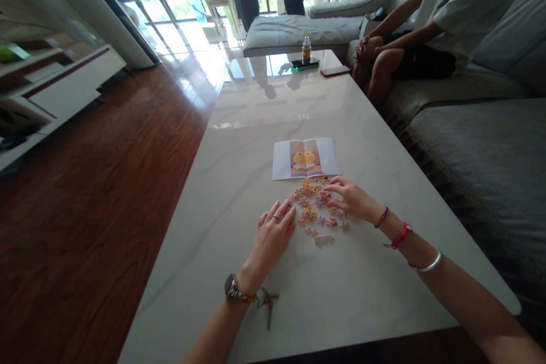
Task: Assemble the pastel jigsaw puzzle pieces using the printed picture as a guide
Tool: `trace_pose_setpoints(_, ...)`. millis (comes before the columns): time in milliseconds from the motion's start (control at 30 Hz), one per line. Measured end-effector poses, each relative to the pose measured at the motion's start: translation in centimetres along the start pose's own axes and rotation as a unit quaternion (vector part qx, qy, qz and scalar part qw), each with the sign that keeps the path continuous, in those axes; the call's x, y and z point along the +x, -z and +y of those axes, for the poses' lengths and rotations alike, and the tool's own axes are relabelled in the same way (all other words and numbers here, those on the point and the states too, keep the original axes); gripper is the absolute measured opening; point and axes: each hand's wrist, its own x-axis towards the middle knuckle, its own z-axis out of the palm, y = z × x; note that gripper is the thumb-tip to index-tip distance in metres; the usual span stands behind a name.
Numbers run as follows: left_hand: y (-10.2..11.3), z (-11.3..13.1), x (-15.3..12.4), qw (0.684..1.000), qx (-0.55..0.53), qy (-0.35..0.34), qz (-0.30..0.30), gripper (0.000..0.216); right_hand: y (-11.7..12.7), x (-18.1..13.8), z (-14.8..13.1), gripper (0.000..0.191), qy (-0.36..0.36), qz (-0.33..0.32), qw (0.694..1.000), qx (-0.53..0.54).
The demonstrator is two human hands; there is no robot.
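A heap of small pastel jigsaw pieces (314,205) lies on a pale marble-look table (264,142). Just beyond the heap sits a printed reference sheet (305,158) showing a yellow cartoon figure. My left hand (273,235) lies flat on the table at the heap's left edge, fingers stretched out, holding nothing. My right hand (350,198) rests on the heap's right side with fingers spread over the pieces; I cannot see a piece gripped in it. A few loose pieces (324,239) lie nearer to me.
A small bottle (306,48), a dark phone (305,64) and a red phone (335,71) sit at the table's far end. A person in a white shirt (460,5) sits on the grey sofa (478,142) to the right. Two people stand by the windows. Wooden floor lies left.
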Motion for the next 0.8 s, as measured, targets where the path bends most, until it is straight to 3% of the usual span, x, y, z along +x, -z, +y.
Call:
trace_pose_setpoints(100,0.2,0.1,0.2,1.000,-0.010,-0.011,-0.007,0.033,-0.7,-0.7,-0.6,0.018,0.006,-0.013,1.000,0.000)
trace_pose_setpoints(267,-0.1,1.1,2.0,0.995,-0.016,-0.088,-0.053,0.043,-0.4,-1.8,-0.8,0.012,-0.024,-0.003,1.000,-0.013)
trace_pose_setpoints(500,-0.9,0.9,1.0,0.994,0.024,-0.058,-0.091,0.050,0.5,-2.8,0.4,0.014,-0.118,0.018,0.989,-0.084)
trace_pose_setpoints(700,-0.2,1.6,1.1,0.997,0.016,-0.063,-0.049,0.050,0.0,-1.8,-0.9,0.020,-0.040,-0.001,0.995,-0.091)
trace_pose_setpoints(800,-0.2,2.2,2.3,0.993,-0.007,-0.103,-0.052,0.047,-0.2,-1.8,-1.0,0.017,-0.055,-0.009,0.992,-0.117)
